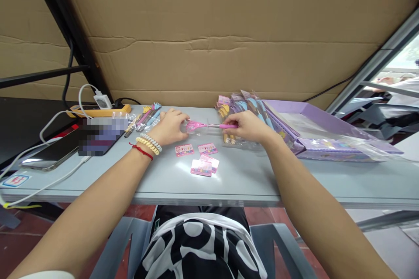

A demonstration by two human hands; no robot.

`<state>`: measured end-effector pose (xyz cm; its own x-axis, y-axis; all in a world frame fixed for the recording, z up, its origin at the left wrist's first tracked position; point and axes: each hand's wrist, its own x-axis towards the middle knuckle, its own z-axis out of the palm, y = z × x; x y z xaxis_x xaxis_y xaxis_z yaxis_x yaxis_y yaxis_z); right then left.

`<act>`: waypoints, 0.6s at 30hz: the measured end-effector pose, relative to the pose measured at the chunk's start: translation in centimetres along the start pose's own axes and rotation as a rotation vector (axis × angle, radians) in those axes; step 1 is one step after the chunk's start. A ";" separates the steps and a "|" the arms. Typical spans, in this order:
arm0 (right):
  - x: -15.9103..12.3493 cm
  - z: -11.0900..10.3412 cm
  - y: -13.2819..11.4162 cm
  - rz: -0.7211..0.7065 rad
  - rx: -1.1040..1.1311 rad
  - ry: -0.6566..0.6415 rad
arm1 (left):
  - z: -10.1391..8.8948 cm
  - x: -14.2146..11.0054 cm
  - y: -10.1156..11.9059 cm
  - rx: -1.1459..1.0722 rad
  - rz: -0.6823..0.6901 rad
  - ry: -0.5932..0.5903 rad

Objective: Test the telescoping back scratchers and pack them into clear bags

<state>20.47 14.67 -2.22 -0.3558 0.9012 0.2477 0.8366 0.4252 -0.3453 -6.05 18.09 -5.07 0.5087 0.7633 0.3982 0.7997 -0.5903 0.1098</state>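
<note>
My right hand (245, 125) is closed around the pink handle of a small back scratcher (212, 126). Its metal rod points left and ends in a pink hand-shaped head. At that head, my left hand (168, 127) has curled fingers and seems to pinch the edge of a clear plastic bag, which is hard to make out. Several pink printed cards (201, 168) lie on the table below the hands. Loose back scratchers (149, 115) with blue and yellow heads lie behind my left wrist. Bagged ones (240, 107) are piled beyond my right hand.
A purple open box (327, 130) with plastic film stands at the right on the grey table (242, 183). At the left are phones (49, 152), white cables and a yellow power strip (98, 111). Cardboard (209, 30) walls the back.
</note>
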 end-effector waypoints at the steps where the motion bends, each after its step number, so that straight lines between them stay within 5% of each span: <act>1: 0.0 0.0 0.0 -0.002 0.002 0.007 | 0.0 0.0 0.0 0.003 -0.013 -0.007; 18: -0.1 -0.1 0.3 -0.026 0.014 0.006 | -0.1 0.0 -0.2 0.017 -0.064 -0.003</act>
<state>20.80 14.75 -2.28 -0.3751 0.8892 0.2620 0.8212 0.4498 -0.3512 -6.23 18.21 -4.98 0.4569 0.8004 0.3880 0.8360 -0.5354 0.1200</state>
